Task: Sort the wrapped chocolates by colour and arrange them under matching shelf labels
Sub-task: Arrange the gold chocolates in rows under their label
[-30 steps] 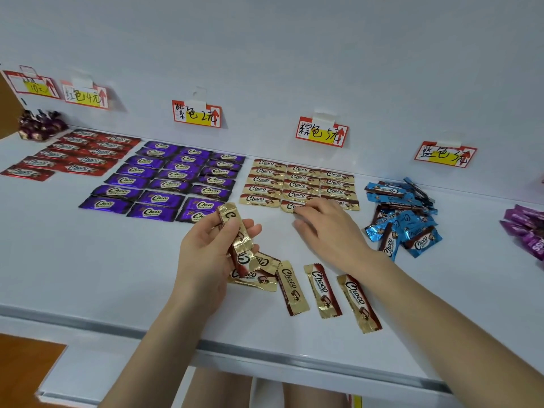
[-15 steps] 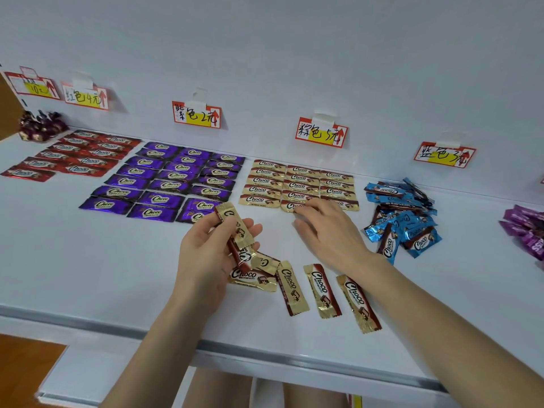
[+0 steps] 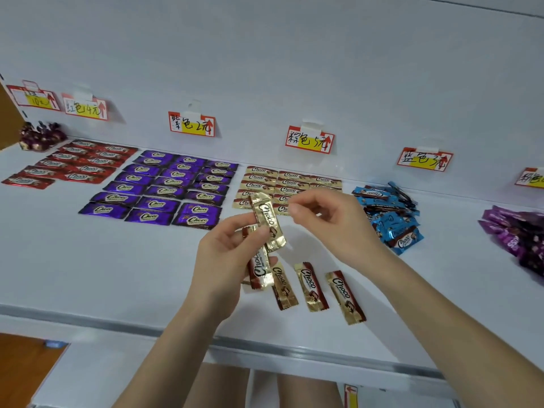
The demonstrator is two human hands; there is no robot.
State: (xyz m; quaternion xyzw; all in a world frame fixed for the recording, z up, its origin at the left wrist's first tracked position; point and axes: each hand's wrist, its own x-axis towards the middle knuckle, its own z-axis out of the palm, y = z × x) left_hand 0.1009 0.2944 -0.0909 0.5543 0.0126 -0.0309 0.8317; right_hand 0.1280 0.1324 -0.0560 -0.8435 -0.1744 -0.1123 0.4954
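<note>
Three loose bars (image 3: 312, 287) in gold wrappers wait side by side on the shelf (image 3: 88, 275), just below my hands.

What has changed in the last second is my right hand (image 3: 332, 228). It was pressed flat on the front row of the gold grid (image 3: 290, 184), settling a bar there. Now it has lifted clear and come back toward my left hand (image 3: 223, 260). It holds nothing. Its fingers are loosely curled, with thumb and forefinger close together just beside the top end of the raised bar (image 3: 268, 220). As far as I can see, they are not yet touching it.

My left hand has risen a little too and grips a small bunch of gold bars, thumb across them. One stands up and tilts toward the right hand, and a second bar (image 3: 259, 269) hangs below my palm. How many are in the bunch I cannot tell.

I read this as one bar placed and the next being handed over. The gold grid sits under the brown label (image 3: 309, 139), its front row partly hidden behind my hands, so the raised bar should go there.

Both the red grid (image 3: 76, 164) and the purple grid (image 3: 164, 187) look finished under their labels. The blue heap (image 3: 388, 216) under the blue label (image 3: 424, 160) is unsorted, so much remains after the gold.
</note>
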